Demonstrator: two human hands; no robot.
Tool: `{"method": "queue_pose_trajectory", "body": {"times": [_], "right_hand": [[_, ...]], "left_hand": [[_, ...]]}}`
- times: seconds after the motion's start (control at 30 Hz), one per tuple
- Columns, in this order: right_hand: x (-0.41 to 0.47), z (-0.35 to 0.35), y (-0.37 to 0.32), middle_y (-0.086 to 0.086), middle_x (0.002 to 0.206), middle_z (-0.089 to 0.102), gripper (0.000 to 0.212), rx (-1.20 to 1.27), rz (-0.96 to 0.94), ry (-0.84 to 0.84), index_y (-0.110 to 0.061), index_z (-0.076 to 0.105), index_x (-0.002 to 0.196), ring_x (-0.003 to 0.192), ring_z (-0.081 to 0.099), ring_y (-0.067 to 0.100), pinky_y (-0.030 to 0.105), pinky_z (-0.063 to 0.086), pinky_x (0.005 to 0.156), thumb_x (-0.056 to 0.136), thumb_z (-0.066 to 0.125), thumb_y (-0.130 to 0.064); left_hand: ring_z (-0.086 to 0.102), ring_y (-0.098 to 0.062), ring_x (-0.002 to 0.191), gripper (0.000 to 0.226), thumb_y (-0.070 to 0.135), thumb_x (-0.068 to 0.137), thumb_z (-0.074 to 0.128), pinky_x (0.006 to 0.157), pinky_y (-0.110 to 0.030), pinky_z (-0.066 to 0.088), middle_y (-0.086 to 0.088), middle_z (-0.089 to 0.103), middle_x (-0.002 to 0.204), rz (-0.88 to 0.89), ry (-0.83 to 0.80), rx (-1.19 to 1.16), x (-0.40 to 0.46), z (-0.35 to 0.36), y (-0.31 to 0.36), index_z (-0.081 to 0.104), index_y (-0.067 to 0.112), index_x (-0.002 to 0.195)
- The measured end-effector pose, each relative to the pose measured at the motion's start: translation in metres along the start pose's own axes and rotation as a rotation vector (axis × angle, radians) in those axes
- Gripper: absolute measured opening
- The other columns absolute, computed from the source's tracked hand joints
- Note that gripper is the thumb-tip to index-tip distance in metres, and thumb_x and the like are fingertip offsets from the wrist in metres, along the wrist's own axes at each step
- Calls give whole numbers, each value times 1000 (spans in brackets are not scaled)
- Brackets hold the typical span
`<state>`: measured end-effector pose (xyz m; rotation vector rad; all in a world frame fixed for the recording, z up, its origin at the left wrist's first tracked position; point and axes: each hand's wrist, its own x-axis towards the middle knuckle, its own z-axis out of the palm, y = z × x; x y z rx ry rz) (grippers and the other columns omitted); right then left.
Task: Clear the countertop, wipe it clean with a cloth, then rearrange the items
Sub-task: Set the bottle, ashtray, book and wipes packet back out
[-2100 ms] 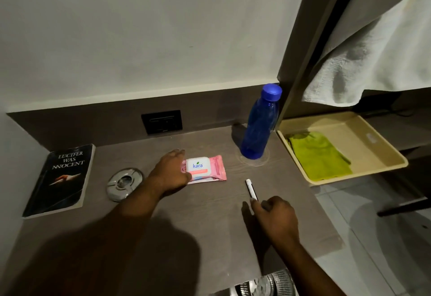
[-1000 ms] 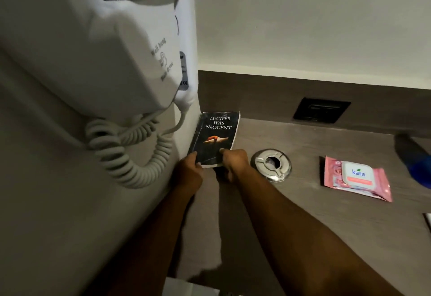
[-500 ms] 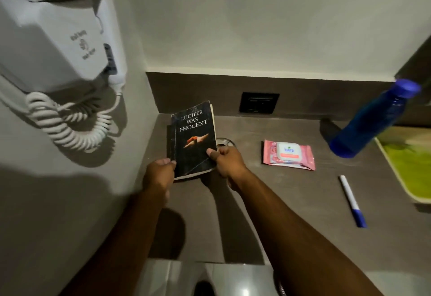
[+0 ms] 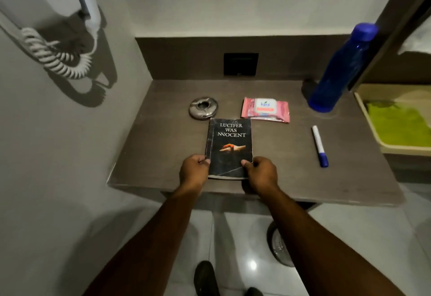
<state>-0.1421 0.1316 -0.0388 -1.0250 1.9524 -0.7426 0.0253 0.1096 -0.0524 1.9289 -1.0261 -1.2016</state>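
Now black paperback book [image 4: 229, 149] gripped at near corners by left hand [image 4: 194, 171] and right hand [image 4: 261, 172], fingers closed on cover, just in front of round metal ashtray [image 4: 203, 108].

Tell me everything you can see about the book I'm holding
The book is a thin paperback with a black, worn cover, white title lettering reading "Lucifer Was Innocent" and a small orange and pale picture below it. It faces up, title away from you, over the front part of the brown countertop. Your left hand pinches its lower left corner and your right hand its lower right. Its far edge overlaps the round metal ashtray in this view.
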Motion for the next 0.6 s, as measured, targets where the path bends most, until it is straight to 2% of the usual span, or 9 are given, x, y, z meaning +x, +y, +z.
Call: {"method": "queue_pose_trajectory", "body": {"times": [0.13,0.33,0.43,0.5,0.6], "right_hand": [[2,4,4,12,91,70,28,-97,-38,41,-8,68,94,80,61,27,29,43,71,91,62,-34],[-5,7,10,11,92,68,31,-224,-91,106,-7,65,95,79,59,23,28,38,66,90,62,-37],[-11,8,7,9,92,68,30,-257,-93,104,-8,65,95,79,59,20,30,43,67,90,63,-37],[-10,7,3,9,93,68,31,-236,-70,69,-9,65,94,82,63,22,34,52,72,89,63,-39],[-10,-3,-1,9,96,67,38,-271,-68,44,-13,66,92,79,65,22,41,57,77,87,60,-51]], "left_hand": [[63,-24,93,17,17,92,60,91,-36,51,-6,69,97,37,40,137,-12,1,8,70,8,102],[63,-31,94,20,19,94,56,90,-43,53,-16,69,99,107,35,279,-13,1,1,69,4,99],[64,-27,91,19,17,95,53,87,-39,55,-13,66,99,169,8,348,-13,-3,-4,69,8,98],[62,-21,88,17,17,94,53,82,-35,55,-8,66,100,171,-34,367,-13,-6,0,69,13,97],[58,-17,77,15,30,91,58,71,-32,49,-6,66,91,179,-88,467,-14,-24,8,64,19,81]]}}
